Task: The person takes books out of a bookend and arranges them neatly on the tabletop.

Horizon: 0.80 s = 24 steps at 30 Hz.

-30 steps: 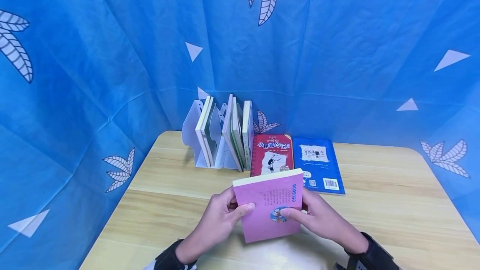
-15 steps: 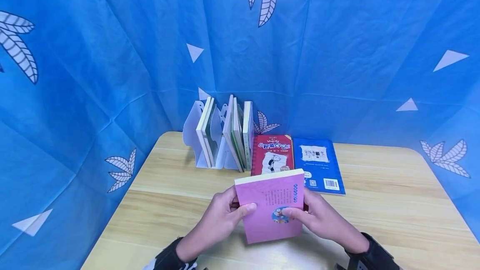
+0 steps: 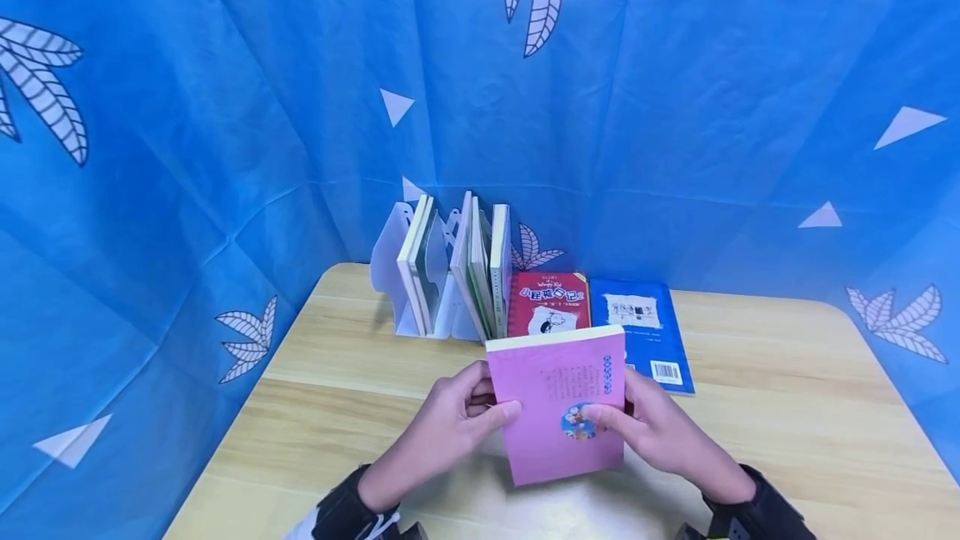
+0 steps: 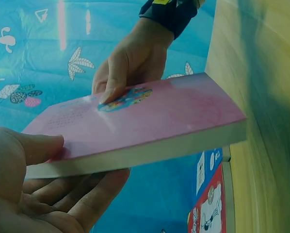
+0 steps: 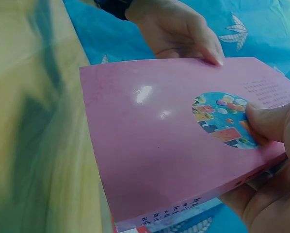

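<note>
A pink paperback book [image 3: 555,407] is held up in front of the body, tilted, its page edges facing up and away. My left hand [image 3: 467,411] pinches its left edge, thumb on the cover and fingers beneath, as the left wrist view shows. On the opposite, spine side my right hand [image 3: 663,423] grips the book [image 5: 154,136], with the thumb on the round blue picture [image 5: 225,121]. Behind it, a red book [image 3: 551,294] and a blue book [image 3: 648,323] lie side by side on the table, partly covered by the pink one in the head view.
A white book rack [image 3: 390,257] stands at the back left of the wooden table [image 3: 322,407]. Several books [image 3: 480,265] stand upright in it, some leaning. A blue patterned cloth [image 3: 675,107] hangs behind the table.
Both hands have shifted slightly right with the pink book, which also sits a little higher and covers more of the red book. The head view itself has shifted slightly.
</note>
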Tool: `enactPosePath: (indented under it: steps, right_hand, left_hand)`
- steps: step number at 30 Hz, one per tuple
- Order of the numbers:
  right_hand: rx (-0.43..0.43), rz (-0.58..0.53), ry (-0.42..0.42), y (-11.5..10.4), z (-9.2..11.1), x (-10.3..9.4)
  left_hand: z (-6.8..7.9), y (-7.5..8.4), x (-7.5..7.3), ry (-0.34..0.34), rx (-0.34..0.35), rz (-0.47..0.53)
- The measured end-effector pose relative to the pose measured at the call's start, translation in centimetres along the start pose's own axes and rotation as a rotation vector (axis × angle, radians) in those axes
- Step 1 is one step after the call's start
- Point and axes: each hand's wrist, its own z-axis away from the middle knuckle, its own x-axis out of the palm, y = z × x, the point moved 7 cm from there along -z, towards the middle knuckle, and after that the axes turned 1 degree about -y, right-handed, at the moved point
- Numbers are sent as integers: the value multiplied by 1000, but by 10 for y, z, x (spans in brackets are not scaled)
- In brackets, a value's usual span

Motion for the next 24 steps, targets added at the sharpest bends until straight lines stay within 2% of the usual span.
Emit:
enactPosePath:
  steps: [6, 12, 18, 24]
  right_hand:
    - [-32, 35, 67, -2, 3, -15]
    - [-124, 77, 128, -9, 5, -28]
    - [-168, 126, 195, -14, 7, -42]
    - [-156, 189, 262, -15, 12, -57]
  left_hand:
    - [-5, -10, -8, 23, 6, -25]
    - [-11, -20, -21, 85, 21, -35]
    - [-14, -25, -43, 253, 47, -130]
    - [-17, -33, -66, 413, 72, -171]
